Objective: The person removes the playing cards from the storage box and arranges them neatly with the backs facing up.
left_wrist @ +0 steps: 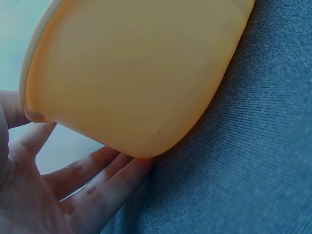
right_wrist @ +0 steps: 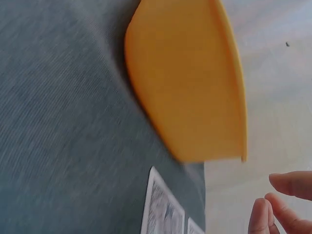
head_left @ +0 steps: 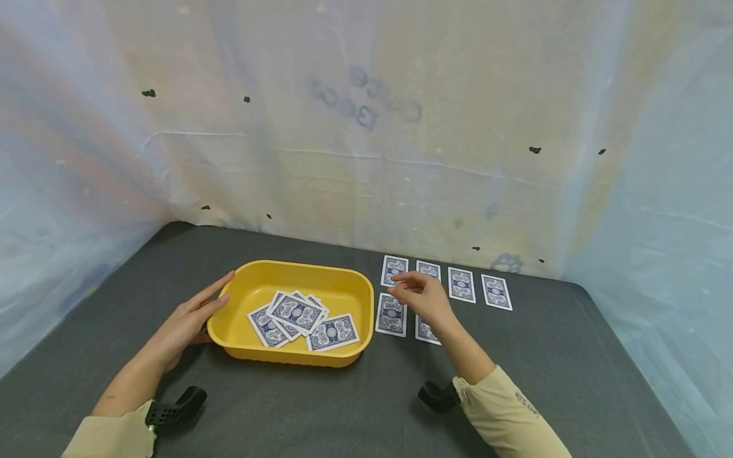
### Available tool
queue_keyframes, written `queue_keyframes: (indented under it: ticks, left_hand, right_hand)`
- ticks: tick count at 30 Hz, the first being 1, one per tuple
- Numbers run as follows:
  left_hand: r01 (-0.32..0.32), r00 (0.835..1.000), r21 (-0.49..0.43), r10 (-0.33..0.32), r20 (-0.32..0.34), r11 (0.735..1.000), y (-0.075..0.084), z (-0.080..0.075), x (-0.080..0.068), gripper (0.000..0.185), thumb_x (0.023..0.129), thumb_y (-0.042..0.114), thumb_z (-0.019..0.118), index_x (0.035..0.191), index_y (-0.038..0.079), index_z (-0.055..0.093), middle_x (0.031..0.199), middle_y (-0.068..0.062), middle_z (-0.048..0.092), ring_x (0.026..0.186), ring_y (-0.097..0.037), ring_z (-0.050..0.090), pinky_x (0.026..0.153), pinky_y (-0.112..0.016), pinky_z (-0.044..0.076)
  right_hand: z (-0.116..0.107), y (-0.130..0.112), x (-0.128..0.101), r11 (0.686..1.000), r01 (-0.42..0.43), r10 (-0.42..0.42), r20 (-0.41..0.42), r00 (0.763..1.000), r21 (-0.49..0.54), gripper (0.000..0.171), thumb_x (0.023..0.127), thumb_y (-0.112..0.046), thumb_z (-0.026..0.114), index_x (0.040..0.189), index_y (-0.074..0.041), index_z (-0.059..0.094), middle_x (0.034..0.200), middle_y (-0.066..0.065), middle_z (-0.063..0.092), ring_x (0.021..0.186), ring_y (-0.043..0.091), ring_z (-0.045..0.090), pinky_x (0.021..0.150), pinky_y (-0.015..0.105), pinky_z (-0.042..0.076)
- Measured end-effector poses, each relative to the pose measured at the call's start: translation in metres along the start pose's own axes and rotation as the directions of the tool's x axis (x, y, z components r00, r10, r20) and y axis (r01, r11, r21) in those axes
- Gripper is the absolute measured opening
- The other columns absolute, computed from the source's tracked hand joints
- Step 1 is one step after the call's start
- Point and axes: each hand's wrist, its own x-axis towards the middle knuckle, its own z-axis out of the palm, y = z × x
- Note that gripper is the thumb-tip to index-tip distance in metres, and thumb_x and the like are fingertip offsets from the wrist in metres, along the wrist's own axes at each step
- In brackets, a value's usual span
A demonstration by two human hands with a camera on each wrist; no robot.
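Note:
A yellow plastic basin (head_left: 292, 267) stands on the table with several blue-backed playing cards (head_left: 296, 313) lying face down inside it. My left hand (head_left: 184, 321) holds the basin's left end, thumb at the rim and other fingers against the outer wall, as the left wrist view shows. To the right of the basin, my right hand (head_left: 422, 296) hovers over playing cards (head_left: 392, 315) laid face down in two rows. Its thumb and fingertips are slightly apart in the right wrist view, with no card visible between them. That hand partly covers some of the cards.
The back row of cards extends right to a card (head_left: 496, 292) near the table's back edge. Dark grey cloth covers the table (head_left: 321, 413). A pale plastic sheet (head_left: 366, 191) hangs behind and at both sides. Each wrist bears a black device (head_left: 176, 407).

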Motion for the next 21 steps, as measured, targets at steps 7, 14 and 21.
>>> queue_keyframes:
  ticks: [7,14,21]
  left_hand:
    - [0.006,1.0,0.012,-0.006,-0.005,1.0,-0.001,0.0,0.001,0.067,0.1,0.053,0.037,0.155,0.03,0.004,0.159,-0.023,0.006,0.136,-0.046,0.028,0.092,-0.057,0.047]
    - [-0.004,1.0,0.013,0.004,-0.001,1.0,-0.002,0.0,0.002,0.066,0.101,0.05,0.037,0.155,0.03,0.004,0.159,-0.024,0.007,0.135,-0.046,0.03,0.091,-0.057,0.048]
    - [-0.013,1.0,0.001,0.013,0.0,1.0,-0.001,0.0,0.001,0.068,0.1,0.052,0.037,0.155,0.029,0.005,0.159,-0.023,0.007,0.135,-0.046,0.03,0.092,-0.057,0.048]
  right_hand:
    - [0.016,-0.016,0.001,0.999,0.022,-0.024,0.04,0.999,0.031,0.029,0.086,-0.014,0.07,0.113,-0.002,0.068,0.096,0.012,0.069,0.089,0.033,0.066,0.085,0.045,0.054]
    - [0.029,-0.028,0.003,0.998,0.046,-0.048,0.074,0.996,0.031,0.026,0.086,-0.012,0.07,0.111,-0.003,0.069,0.093,0.011,0.067,0.078,0.018,0.065,0.081,0.041,0.056]
    - [0.046,-0.036,0.006,0.997,0.062,-0.065,0.087,0.994,0.041,0.025,0.085,-0.011,0.072,0.108,-0.003,0.071,0.093,0.011,0.068,0.074,0.015,0.064,0.075,0.032,0.056]
